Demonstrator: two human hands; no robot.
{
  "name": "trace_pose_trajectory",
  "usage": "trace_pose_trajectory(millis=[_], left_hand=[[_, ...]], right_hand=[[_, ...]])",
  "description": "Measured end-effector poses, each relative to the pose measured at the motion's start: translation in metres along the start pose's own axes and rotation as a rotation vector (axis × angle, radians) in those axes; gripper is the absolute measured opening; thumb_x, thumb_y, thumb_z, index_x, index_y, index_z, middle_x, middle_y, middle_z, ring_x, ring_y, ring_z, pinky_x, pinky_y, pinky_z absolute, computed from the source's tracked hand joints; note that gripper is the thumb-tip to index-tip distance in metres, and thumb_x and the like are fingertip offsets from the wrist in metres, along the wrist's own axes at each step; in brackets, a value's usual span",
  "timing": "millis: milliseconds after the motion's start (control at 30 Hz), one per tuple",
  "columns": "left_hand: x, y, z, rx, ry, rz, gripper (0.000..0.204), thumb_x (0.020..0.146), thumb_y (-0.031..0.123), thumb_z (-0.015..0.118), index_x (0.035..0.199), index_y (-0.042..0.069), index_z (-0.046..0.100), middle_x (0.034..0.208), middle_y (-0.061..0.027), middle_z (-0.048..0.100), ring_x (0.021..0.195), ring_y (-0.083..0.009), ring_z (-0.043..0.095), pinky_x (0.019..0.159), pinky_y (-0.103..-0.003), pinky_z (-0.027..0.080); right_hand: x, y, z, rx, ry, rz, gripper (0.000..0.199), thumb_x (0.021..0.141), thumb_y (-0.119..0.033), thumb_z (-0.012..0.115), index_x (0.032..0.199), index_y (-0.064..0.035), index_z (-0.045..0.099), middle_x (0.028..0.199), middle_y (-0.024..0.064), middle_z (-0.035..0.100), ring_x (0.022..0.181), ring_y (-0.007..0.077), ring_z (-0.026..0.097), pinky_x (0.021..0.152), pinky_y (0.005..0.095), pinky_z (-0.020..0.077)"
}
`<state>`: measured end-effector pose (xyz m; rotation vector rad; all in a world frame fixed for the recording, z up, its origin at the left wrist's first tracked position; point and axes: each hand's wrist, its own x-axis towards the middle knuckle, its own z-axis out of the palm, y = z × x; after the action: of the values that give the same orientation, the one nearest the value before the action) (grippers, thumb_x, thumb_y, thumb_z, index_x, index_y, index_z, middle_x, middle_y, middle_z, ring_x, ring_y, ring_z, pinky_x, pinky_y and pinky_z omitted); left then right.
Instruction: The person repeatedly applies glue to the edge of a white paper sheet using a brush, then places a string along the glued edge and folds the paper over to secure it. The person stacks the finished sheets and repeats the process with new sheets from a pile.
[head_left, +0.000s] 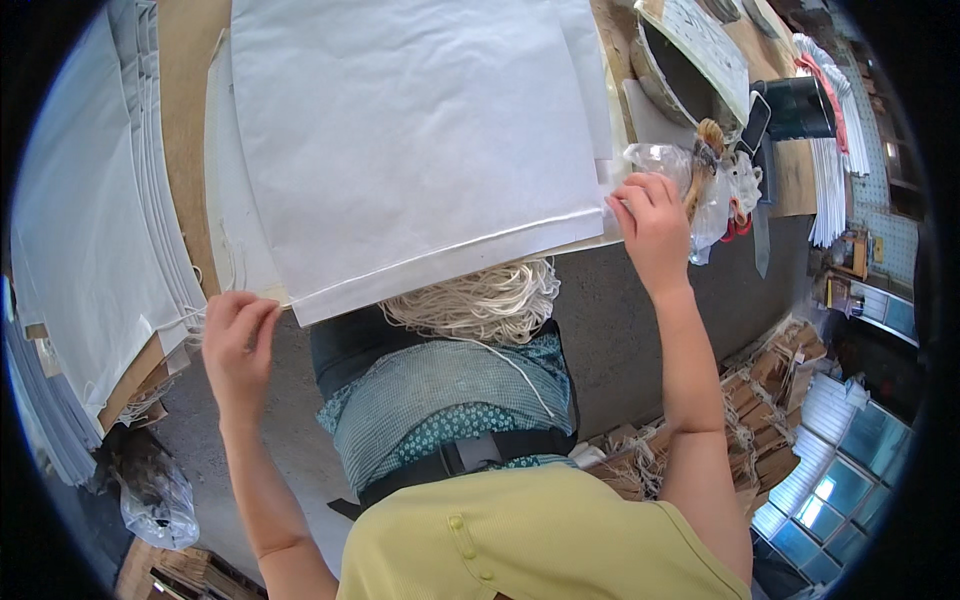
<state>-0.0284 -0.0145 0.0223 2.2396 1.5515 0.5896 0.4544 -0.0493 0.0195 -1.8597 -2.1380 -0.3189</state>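
A large white paper sheet (pixel 410 140) lies on a stack of similar sheets on the wooden table (pixel 185 90) before me. My left hand (pixel 237 340) pinches the sheet stack's near left corner. My right hand (pixel 652 222) grips the near right corner of the sheet. A bundle of cream cords (pixel 485 300) rests in my lap just under the table's near edge, over a teal patterned cloth (pixel 450 395).
More white sheets (pixel 90 220) are stacked at the left. A brush (pixel 703 160), a clear plastic bag (pixel 665 160), a round bowl (pixel 680 70) and a black box (pixel 800 105) stand at the right. Brown paper pieces (pixel 760 440) pile on the floor at right.
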Motion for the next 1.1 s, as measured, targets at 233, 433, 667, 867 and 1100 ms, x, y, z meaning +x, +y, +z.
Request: trace_pose_trajectory(millis=[233, 433, 667, 867, 1100], left_hand=[[0.008, 0.06, 0.037, 0.033, -0.059, 0.124, 0.051, 0.074, 0.017, 0.086, 0.12, 0.008, 0.066, 0.111, -0.0117, 0.06, 0.097, -0.031, 0.059, 0.083, -0.041, 0.049], [0.006, 0.042, 0.055, 0.026, -0.039, 0.036, 0.052, 0.078, 0.022, 0.084, 0.123, 0.007, 0.062, 0.109, -0.012, 0.06, 0.096, -0.0306, 0.059, 0.083, -0.041, 0.049], [0.008, 0.038, 0.05, -0.089, -0.032, 0.003, 0.043, 0.083, 0.021, 0.08, 0.119, 0.005, 0.062, 0.106, -0.0129, 0.06, 0.095, -0.0301, 0.059, 0.083, -0.04, 0.049], [0.012, 0.045, 0.05, -0.095, -0.034, 0.01, 0.032, 0.084, 0.023, 0.076, 0.101, 0.003, 0.057, 0.101, -0.0137, 0.055, 0.095, -0.0337, 0.055, 0.081, -0.042, 0.046], [0.013, 0.036, 0.068, -0.006, 0.002, -0.031, 0.007, 0.093, 0.006, 0.063, 0.092, 0.002, 0.057, 0.092, -0.0158, 0.053, 0.089, -0.0374, 0.051, 0.08, -0.046, 0.042]], right_hand=[[-0.01, -0.045, 0.001, 0.354, -0.211, -0.022, 0.03, 0.073, -0.018, 0.085, 0.096, -0.0101, 0.068, 0.099, 0.0053, 0.065, 0.096, 0.0272, 0.063, 0.082, 0.0389, 0.0535], [0.003, -0.036, -0.003, 0.326, -0.234, -0.12, 0.036, 0.07, -0.017, 0.088, 0.101, -0.01, 0.071, 0.098, 0.0046, 0.066, 0.091, 0.0269, 0.065, 0.076, 0.039, 0.0543], [0.008, -0.028, -0.004, 0.339, -0.175, -0.177, 0.015, 0.081, -0.007, 0.079, 0.093, -0.0077, 0.07, 0.088, 0.004, 0.064, 0.077, 0.0242, 0.064, 0.068, 0.0332, 0.0542], [0.014, -0.034, 0.015, 0.61, -0.29, 0.263, 0.011, 0.092, -0.011, 0.073, 0.095, -0.0029, 0.066, 0.09, 0.0075, 0.061, 0.076, 0.025, 0.061, 0.067, 0.0337, 0.0497], [0.004, -0.038, 0.044, 0.392, -0.145, 0.135, 0.011, 0.094, -0.012, 0.069, 0.094, -0.0031, 0.062, 0.09, 0.0127, 0.06, 0.085, 0.033, 0.061, 0.074, 0.0426, 0.0498]])
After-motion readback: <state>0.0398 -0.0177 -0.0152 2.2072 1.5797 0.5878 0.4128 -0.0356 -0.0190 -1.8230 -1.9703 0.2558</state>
